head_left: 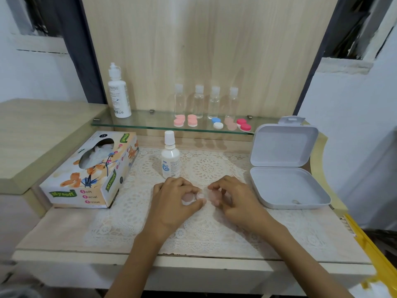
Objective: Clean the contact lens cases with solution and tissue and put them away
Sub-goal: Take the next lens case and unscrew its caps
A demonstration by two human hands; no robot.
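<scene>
A pale pink, translucent contact lens case (200, 197) lies low over the lace mat, between my two hands. My left hand (174, 201) grips its left cup with fingers curled around the cap. My right hand (233, 197) pinches the right cup. A small white solution bottle (170, 158) stands upright just behind my left hand. The tissue box (90, 172) sits to the left with a tissue poking out of its slot. More lens cases, pink (185, 121), blue and white (217, 123) and red (243, 124), lie on the glass shelf (139, 123).
An open white hinged box (285, 186) stands at the right, with a small item in its base. On the shelf stand a tall white bottle (118, 93) and several small clear bottles (206, 102). The lace mat (206, 229) covers the desk middle; the desk's front edge is close.
</scene>
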